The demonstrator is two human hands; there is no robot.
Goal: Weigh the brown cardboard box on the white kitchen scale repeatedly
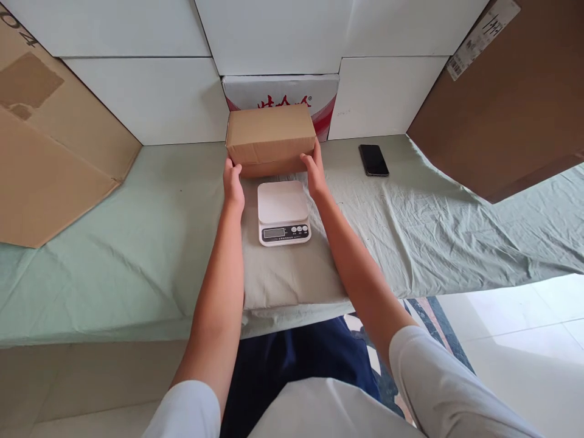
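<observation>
— So, where does the box (270, 139) sit right now?

— At the far side of the table (137, 243), just beyond the white kitchen scale (283, 213), with its long axis running left to right across the person's view. It is closed, plain brown, and its near lower edge is close to the scale's back edge; I cannot tell whether it rests on the cloth or is lifted a little.

— And the hands?

— One at each short end. The left hand (233, 185) is against the near left corner, the right hand (314, 173) against the near right corner. Both arms reach straight forward, passing either side of the scale, so neither is plainly nearer.

— Are the fingers clamped on it?

— They are spread open wide and pressed flat to the box's sides, so the box is held between the two palms rather than curled around. The right fingers lie up along the end face; the left thumb shows near the bottom corner.

— Anything else about?

— A black phone (373, 160) lies well apart to the right, and white boxes (150, 97) line the wall behind, one with red print (292, 94) directly behind the brown one.
</observation>
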